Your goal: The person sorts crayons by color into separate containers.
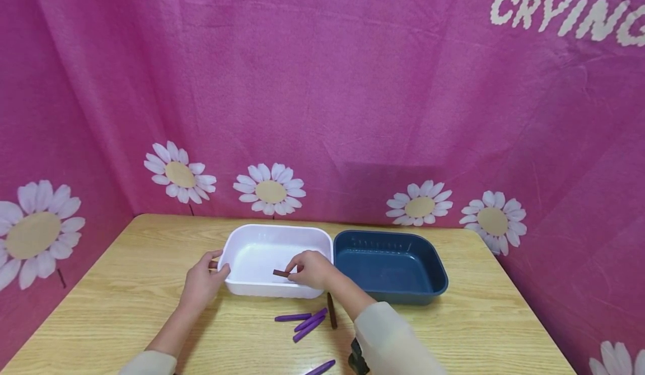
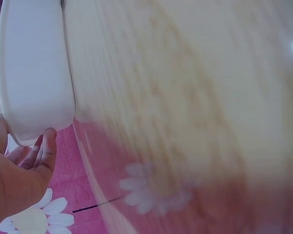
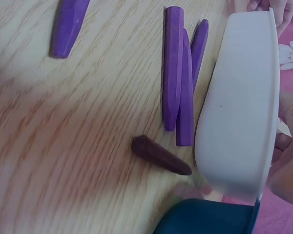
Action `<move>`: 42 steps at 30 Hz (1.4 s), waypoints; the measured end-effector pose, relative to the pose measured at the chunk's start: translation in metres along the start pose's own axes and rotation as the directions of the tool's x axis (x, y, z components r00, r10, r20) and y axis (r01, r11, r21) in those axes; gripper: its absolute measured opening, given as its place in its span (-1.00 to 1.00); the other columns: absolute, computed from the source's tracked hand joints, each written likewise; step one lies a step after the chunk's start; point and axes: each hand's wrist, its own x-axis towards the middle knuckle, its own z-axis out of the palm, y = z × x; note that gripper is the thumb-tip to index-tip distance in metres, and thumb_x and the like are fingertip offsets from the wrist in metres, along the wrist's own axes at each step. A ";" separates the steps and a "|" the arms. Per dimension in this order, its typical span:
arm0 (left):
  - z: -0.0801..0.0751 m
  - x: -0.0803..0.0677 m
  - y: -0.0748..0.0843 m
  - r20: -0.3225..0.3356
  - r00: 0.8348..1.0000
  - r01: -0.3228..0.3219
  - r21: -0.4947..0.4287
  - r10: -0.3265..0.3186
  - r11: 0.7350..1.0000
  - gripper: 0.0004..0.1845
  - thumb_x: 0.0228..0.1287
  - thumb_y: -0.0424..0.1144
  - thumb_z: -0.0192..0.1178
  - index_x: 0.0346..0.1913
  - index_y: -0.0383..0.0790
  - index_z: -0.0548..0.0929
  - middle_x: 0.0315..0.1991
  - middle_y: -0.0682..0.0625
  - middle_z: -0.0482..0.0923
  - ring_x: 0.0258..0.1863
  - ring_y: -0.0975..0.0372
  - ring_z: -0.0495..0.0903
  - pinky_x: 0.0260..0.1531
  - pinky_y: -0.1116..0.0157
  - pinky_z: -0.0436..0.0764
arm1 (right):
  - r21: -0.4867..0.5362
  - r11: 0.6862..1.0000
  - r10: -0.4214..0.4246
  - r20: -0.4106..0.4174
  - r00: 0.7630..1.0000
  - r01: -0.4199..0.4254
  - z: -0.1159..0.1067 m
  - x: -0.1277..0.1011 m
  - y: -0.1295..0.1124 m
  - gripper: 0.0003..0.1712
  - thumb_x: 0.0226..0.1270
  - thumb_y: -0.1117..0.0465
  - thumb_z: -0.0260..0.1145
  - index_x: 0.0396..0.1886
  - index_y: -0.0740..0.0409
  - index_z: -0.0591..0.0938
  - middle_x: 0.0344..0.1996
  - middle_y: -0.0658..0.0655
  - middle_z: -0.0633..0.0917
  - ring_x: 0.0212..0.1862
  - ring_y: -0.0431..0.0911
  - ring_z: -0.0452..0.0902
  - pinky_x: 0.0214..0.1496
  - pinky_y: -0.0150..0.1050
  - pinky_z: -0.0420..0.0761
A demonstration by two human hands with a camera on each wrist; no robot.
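Note:
My left hand (image 1: pixel 204 277) grips the left end of a white plastic tray (image 1: pixel 252 291), thumb over the rim and fingers behind. In the left wrist view its fingertips lie against the tray's corner. With fingertips and thumb my right hand (image 1: pixel 311 270) pinches a brown crayon (image 1: pixel 280 273) over the inside of the white tray. The right wrist view hides this crayon behind the tray wall. Another brown crayon (image 3: pixel 161 156) lies on the table near the tray's front right corner. Beside it purple crayons (image 3: pixel 173 68) lie close together, and one more purple crayon (image 3: pixel 68 27) lies apart, nearer the person.
A dark blue tray (image 1: pixel 393 296) stands to the right, side by side with the white one. Both are on a light wooden table (image 1: pixel 484 319). A pink cloth (image 1: pixel 322 112) with white daisies hangs behind the table and along its sides.

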 end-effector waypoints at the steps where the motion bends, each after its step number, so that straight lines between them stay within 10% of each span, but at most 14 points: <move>1: 0.000 0.000 0.000 0.001 1.000 0.001 0.000 -0.001 1.000 -0.48 0.24 -0.24 0.09 0.25 -0.37 0.37 -0.11 -0.34 0.56 -0.20 0.01 0.62 -0.44 0.40 0.50 | 0.002 1.000 0.000 0.002 1.000 0.000 0.000 0.000 0.000 -0.88 0.11 0.20 0.38 -0.32 0.07 0.74 -0.60 -0.02 0.59 -0.49 -0.27 0.33 -0.39 -0.42 0.33; 42: 0.000 0.001 0.001 0.002 1.000 -0.015 0.027 0.015 1.000 -0.48 0.23 -0.25 0.10 0.22 -0.40 0.38 -0.13 -0.34 0.57 -0.26 0.04 0.62 -0.46 0.38 0.49 | 0.056 0.997 0.057 -0.025 0.998 -0.055 0.003 0.009 -0.001 -0.86 0.16 0.21 0.33 -0.28 0.10 0.73 -0.55 -0.04 0.57 -0.43 -0.24 0.35 -0.34 -0.40 0.36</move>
